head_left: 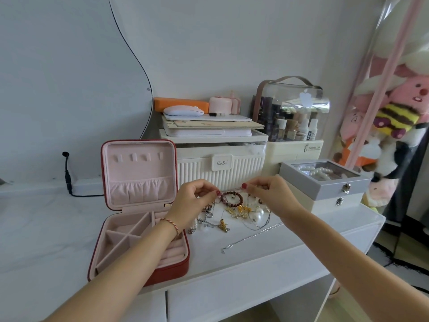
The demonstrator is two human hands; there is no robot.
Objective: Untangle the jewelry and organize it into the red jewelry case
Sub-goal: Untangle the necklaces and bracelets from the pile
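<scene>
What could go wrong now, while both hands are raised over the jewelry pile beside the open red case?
1. Both hands, left hand and right hand, seem to pinch something fine above the tangled jewelry pile; pulling apart could tighten a knot or snap a thin chain.
2. The silver chain trails toward the table's front edge and could be dragged off.
3. The left forearm crosses the open red jewelry case and might nudge it.

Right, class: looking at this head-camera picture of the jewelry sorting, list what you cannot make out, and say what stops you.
- What the left hand and right hand pinch: too thin to see.
- Part of the red jewelry case tray: covered by the left forearm.
- Which chains in the jewelry pile are knotted together: too small.
- Contents of the grey box: glare on its lid.
- The plush toys: cut by the right edge.
</scene>
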